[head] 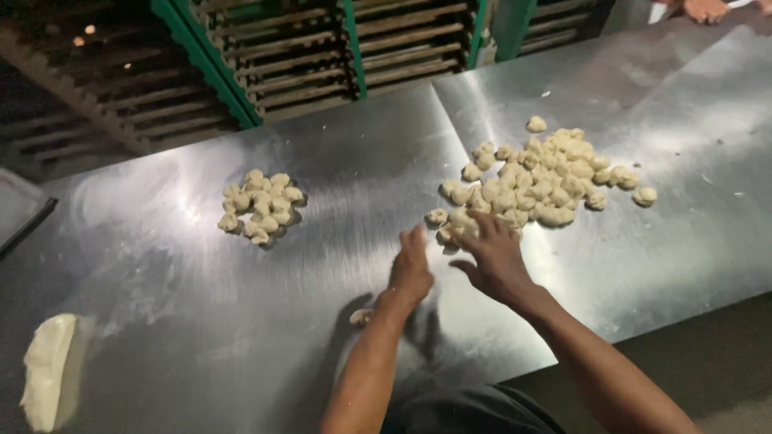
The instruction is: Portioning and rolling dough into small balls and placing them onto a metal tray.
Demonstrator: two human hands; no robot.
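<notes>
Pale cream dough is pretty much the whole story here. The big pile of dough pieces (pixel 535 181) sits in the right-centre of the frame on the brushed steel desk (pixel 346 209), and it's a loose heap of small knobbly lumps, each roughly pinched or rolled, matte and a bit floury looking. A few strays lie off its right edge and one sits alone just above it.

From where I'm watching, my right hand (pixel 497 255) is at the lower-left edge of that pile, fingers spread and curled down over the nearest lumps. It's touching them, but I can't tell if it has actually closed on one. My left hand (pixel 412 269) is just beside it to the left, flat-ish and released, fingers pointing up the frame, nothing in it; it's a bit blurred.

One single dough piece (pixel 360 317) lies near my left wrist, lower centre. A smaller pile of dough pieces (pixel 261 205) sits well apart in the left-centre, same colour and shape. Down in the lower left corner there's a long smooth slab of dough (pixel 47 370).

Across the top: stacked wooden racks with green frames (pixel 322 48). Somebody else's hand (pixel 706 8) peeks in at the upper right.
</notes>
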